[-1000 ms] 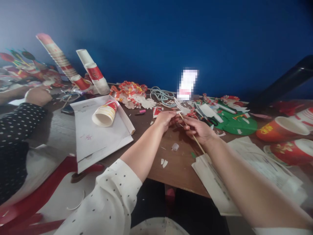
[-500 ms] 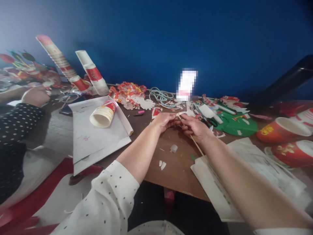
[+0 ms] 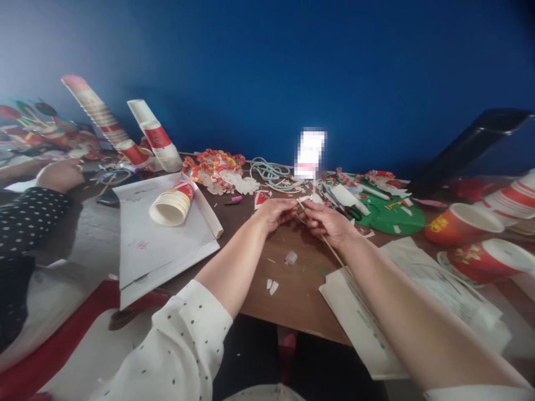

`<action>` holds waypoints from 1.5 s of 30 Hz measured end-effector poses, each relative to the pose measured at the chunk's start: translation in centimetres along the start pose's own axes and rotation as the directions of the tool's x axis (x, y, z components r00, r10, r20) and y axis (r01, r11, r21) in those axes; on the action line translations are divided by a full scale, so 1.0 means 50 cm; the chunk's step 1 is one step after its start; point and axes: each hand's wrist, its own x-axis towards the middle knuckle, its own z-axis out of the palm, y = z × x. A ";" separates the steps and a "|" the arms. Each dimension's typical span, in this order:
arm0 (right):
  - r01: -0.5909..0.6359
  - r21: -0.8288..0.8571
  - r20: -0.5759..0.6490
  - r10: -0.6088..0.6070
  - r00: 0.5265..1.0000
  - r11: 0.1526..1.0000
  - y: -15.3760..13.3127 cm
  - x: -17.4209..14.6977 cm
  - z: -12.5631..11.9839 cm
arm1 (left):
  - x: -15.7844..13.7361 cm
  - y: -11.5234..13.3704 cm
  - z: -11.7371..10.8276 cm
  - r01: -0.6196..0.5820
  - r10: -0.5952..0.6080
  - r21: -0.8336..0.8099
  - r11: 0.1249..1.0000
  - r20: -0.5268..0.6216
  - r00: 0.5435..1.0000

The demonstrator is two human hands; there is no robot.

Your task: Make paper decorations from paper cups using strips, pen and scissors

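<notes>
Over the middle of the table my left hand (image 3: 276,214) and my right hand (image 3: 329,224) meet at the fingertips. A thin wooden stick (image 3: 333,250) runs slantwise out of my right hand, its lower end reaching toward some papers. At the upper end of the stick is a small white strip (image 3: 304,199), pinched between the fingers of my left hand. My right thumb and fingers are closed round the stick just beside it. How the strip joins the stick is too small to tell. White scraps (image 3: 272,287) and a small clear lump (image 3: 291,258) lie below my hands.
A paper cup (image 3: 169,207) lies on a white board (image 3: 146,262) at left, with leaning cup stacks (image 3: 100,120) behind. A co-worker's hand (image 3: 61,175) is far left. A bright phone-like screen (image 3: 310,153), scissors (image 3: 355,214), green sheet (image 3: 401,214) and red cups (image 3: 463,224) stand beyond and right.
The camera view has shifted slightly, so everything on the table appears a little lower and to the left. Both hands keep their hold on the stick and strip.
</notes>
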 end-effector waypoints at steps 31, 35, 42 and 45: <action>0.172 -0.219 -0.148 -0.207 0.967 0.961 0.026 -0.007 0.013 | -0.004 -0.008 0.016 -0.058 0.060 0.037 0.998 -0.055 0.997; 0.212 -0.280 -0.137 -0.257 0.957 0.936 0.034 -0.005 0.012 | 0.000 -0.010 0.016 -0.060 0.064 0.054 0.997 -0.079 0.995; 0.229 -0.369 -0.158 -0.304 0.940 0.901 0.033 -0.013 0.023 | -0.001 -0.008 0.022 -0.039 0.057 0.151 0.988 -0.119 0.991; 0.229 -0.415 -0.139 -0.311 0.940 0.880 0.036 -0.009 0.020 | 0.000 -0.008 0.024 -0.039 0.074 0.198 0.979 -0.173 0.982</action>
